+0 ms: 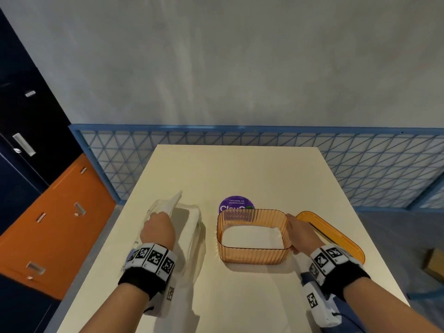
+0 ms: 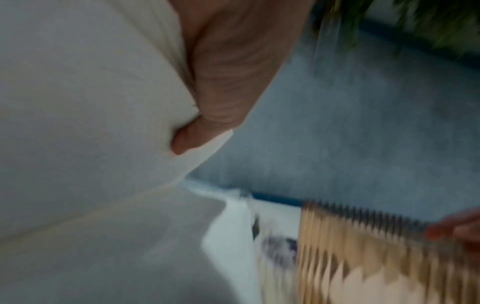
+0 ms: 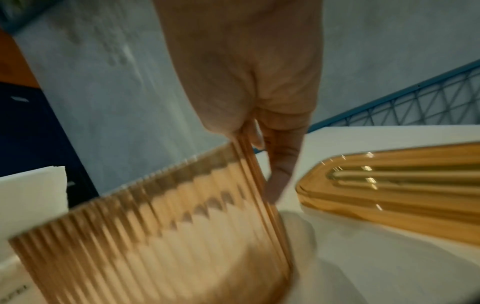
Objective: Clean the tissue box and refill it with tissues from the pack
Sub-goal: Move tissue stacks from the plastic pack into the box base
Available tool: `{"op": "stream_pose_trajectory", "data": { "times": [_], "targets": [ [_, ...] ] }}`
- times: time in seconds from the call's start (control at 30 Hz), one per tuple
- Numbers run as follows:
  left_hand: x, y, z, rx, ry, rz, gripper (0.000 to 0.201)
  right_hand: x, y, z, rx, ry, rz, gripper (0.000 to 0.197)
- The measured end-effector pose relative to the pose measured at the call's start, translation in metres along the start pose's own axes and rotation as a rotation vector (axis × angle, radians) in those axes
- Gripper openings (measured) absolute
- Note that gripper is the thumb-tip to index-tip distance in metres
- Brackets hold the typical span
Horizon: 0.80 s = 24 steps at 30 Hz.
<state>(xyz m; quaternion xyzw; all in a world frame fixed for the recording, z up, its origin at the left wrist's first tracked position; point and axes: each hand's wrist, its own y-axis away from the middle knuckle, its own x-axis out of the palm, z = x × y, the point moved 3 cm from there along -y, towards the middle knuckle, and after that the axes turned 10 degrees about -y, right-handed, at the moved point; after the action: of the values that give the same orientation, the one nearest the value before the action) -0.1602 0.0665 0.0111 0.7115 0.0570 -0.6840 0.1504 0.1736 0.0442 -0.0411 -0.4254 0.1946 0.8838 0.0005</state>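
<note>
- Tissue box (image 1: 252, 236): amber, ribbed, translucent plastic tub, open-topped, upright on the surface (image 1: 240, 169). A layer of white tissues (image 1: 251, 236) already lies flat in its bottom, so the refill looks under way and the tub well short of full. This is the landmark for all places below.
- Right hand (image 1: 300, 233): at the box's right wall. The right wrist view shows the thumb on the inner side of the rim and the fingers (image 3: 281, 170) down the outer side, pinching the wall. Judged purpose: to steady the light tub so it does not slide while tissues go in.
- Lid (image 1: 336, 236): amber, with raised ridges, lying just right of the box and behind the right hand. Likely parked there to keep the opening free and the lid within reach for closing.
- Tissue pack (image 1: 189, 227): clear plastic wrapper, slack and largely emptied, lying left of the box, apart from it.
- Left hand (image 1: 157, 228): left of the box, over the pack, fingers curled around a wad of white tissues (image 1: 174, 203) whose end fans out beyond the knuckles. The left wrist view shows the thumb (image 2: 207, 123) pressed into the soft white stack. Judged next: carry it right and lay it in the box.
- Purple round sticker (image 1: 236, 205): on the surface behind the box, partly hidden by its far wall. Not part of the task.
</note>
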Motion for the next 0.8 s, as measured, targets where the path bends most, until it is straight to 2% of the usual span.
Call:
{"op": "stream_pose_trajectory", "data": {
  "times": [0.1,0.17,0.2,0.3,0.33,0.4,0.53,0.67,0.73,0.8],
  "targets": [
    [-0.035,0.013,-0.003,0.115,0.051,-0.220,0.020,-0.022,0.007,0.021,-0.001,0.114,-0.026,0.046],
    [-0.056,0.026,-0.013,0.244,0.102,-0.359,0.016,-0.036,0.019,0.051,-0.065,-0.020,-0.031,0.051],
    [-0.064,0.033,-0.020,0.314,0.127,-0.414,0.015,-0.040,0.027,0.068,-0.086,-0.166,0.021,0.051],
    [-0.068,0.052,-0.046,0.491,0.146,-0.477,0.021,-0.039,0.050,0.111,-0.028,-0.752,0.349,0.056],
    [-0.065,0.057,-0.054,0.543,0.135,-0.478,0.022,-0.039,0.055,0.120,0.006,-0.892,0.446,0.058],
    [-0.055,0.066,-0.067,0.632,0.097,-0.480,0.025,-0.039,0.059,0.132,0.018,-1.023,0.560,0.059],
    [-0.039,0.072,-0.076,0.771,0.145,-0.546,0.042,-0.041,0.058,0.133,-0.009,-1.068,0.548,0.030],
    [-0.036,0.073,-0.075,0.835,0.223,-0.609,0.053,-0.050,0.058,0.126,-0.076,-1.052,0.485,0.027],
    [-0.034,0.071,-0.069,0.804,0.328,-0.557,0.059,-0.057,0.059,0.122,-0.123,-1.042,0.429,0.035],
    [-0.033,0.070,-0.062,0.710,0.630,-0.410,0.077,-0.063,0.061,0.115,-0.153,-1.074,0.389,0.041]
  ]
}}
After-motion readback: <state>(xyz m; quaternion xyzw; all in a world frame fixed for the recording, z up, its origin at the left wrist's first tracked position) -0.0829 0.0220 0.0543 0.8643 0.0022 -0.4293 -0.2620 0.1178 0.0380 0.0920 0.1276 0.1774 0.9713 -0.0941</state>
